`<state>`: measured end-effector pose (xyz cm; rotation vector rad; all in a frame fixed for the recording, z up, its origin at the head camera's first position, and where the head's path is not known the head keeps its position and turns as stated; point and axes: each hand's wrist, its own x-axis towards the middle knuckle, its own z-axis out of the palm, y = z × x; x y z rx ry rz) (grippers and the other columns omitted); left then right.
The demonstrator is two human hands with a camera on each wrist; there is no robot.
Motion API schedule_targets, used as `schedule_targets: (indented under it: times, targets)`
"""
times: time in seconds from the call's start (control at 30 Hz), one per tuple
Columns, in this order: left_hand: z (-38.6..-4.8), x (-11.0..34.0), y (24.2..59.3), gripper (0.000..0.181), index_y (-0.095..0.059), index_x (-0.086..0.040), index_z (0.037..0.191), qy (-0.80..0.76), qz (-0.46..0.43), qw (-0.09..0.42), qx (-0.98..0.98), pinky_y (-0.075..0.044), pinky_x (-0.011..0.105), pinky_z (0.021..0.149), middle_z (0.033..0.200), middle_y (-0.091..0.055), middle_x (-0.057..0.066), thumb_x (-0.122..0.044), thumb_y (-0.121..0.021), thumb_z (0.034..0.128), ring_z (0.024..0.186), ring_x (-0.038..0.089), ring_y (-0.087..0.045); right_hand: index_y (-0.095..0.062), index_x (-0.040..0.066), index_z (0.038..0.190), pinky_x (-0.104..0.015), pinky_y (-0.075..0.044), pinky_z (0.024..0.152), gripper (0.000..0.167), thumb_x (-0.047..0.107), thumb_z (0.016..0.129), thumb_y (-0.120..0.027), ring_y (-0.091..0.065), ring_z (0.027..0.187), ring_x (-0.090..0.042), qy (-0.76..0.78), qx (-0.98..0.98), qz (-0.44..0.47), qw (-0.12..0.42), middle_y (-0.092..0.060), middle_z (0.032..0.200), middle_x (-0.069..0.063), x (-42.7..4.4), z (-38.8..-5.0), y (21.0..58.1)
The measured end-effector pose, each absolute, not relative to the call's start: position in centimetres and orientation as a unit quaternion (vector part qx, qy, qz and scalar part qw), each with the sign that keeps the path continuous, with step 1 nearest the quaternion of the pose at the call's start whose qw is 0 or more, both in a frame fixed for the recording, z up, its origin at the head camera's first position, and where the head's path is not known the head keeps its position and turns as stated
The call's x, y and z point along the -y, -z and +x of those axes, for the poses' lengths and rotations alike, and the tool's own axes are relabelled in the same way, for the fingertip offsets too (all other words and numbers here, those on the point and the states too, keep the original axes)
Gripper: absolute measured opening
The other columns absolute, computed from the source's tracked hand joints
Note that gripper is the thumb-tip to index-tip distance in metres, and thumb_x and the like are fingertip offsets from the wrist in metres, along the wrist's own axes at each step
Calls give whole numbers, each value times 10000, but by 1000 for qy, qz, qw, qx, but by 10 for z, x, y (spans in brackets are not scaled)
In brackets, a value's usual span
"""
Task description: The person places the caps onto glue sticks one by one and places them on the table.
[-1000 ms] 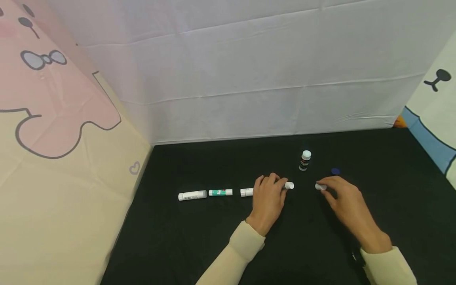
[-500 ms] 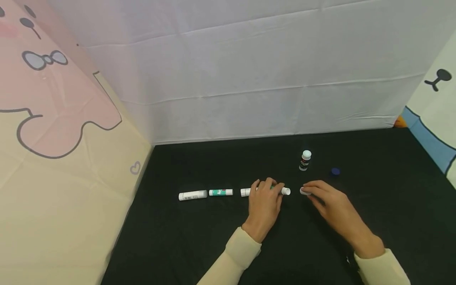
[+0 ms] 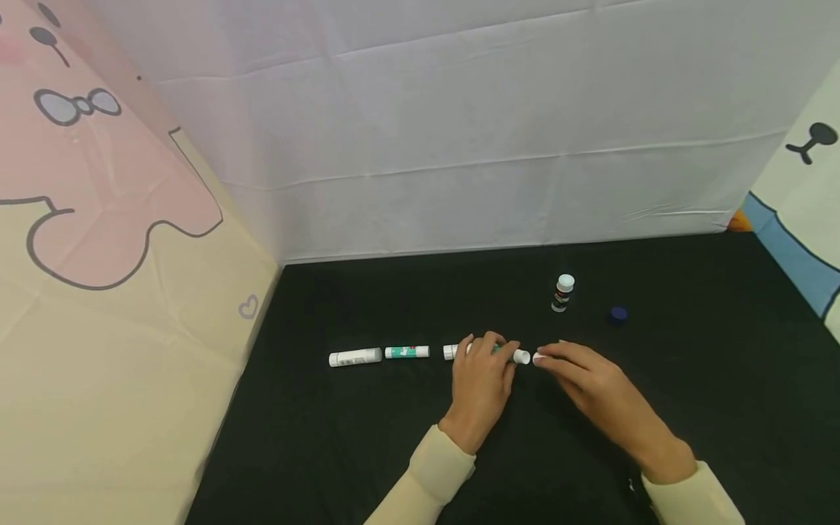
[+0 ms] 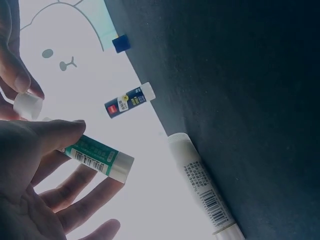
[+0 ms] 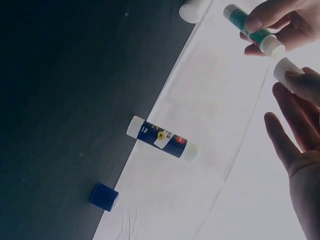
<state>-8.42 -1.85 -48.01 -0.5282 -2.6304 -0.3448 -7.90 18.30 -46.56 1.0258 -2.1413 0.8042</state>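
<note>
My left hand (image 3: 480,386) holds a green-and-white glue stick (image 4: 92,156) between thumb and fingers, its white open end facing right. Just right of that end, my right hand (image 3: 600,397) pinches a small white cap (image 5: 286,72) between thumb and fingertips. A narrow gap separates cap and tube in the right wrist view. Behind the left hand a white tube (image 3: 449,352) lies on the black table, partly hidden by the hand. The left wrist view shows a white tube (image 4: 200,185) with a barcode.
Farther back stands a dark blue glue stick (image 3: 562,293) with a white top. Right of it lies a blue cap (image 3: 618,315). On the left lie a white tube (image 3: 355,357) and a green-and-white stick (image 3: 407,352). A white cloth (image 3: 420,146) hangs behind the table.
My right hand has moved left with the white cap, close to the tube's end. My left hand, holding the green-and-white stick, has shifted slightly left and toward me.
</note>
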Motion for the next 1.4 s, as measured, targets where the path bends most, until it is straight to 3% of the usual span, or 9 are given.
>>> schedule_targets:
  times: [0.4,1.03,1.4]
  targets:
    - [-79,19,477,208,-830,-234,1109,134,-196,224,945,-534,438,1072,1053,-711,-60,-226,-859,903,983,126,-713,-803,12,1073,-130,-382,1138,523,340,1148,-402,-748,941,-293,-309,807,390,318,-752,1116,-103,-179,-79,469]
    - [-74,18,475,226,-837,-226,1100,120,-206,230,944,-543,442,1062,1030,-715,-60,-226,-882,878,996,123,-718,-784,10,1116,-69,-425,1046,510,372,1144,-425,-733,973,-237,-344,823,381,244,-740,1119,-83,-179,-77,468]
    - [-72,18,476,257,-837,-226,1098,118,-222,244,937,-546,410,1056,1009,-709,-71,-254,-908,853,960,102,-713,-782,26,1097,-68,-447,1013,478,364,1139,-446,-736,941,-216,-350,819,379,250,-743,1095,-67,-175,-76,471]
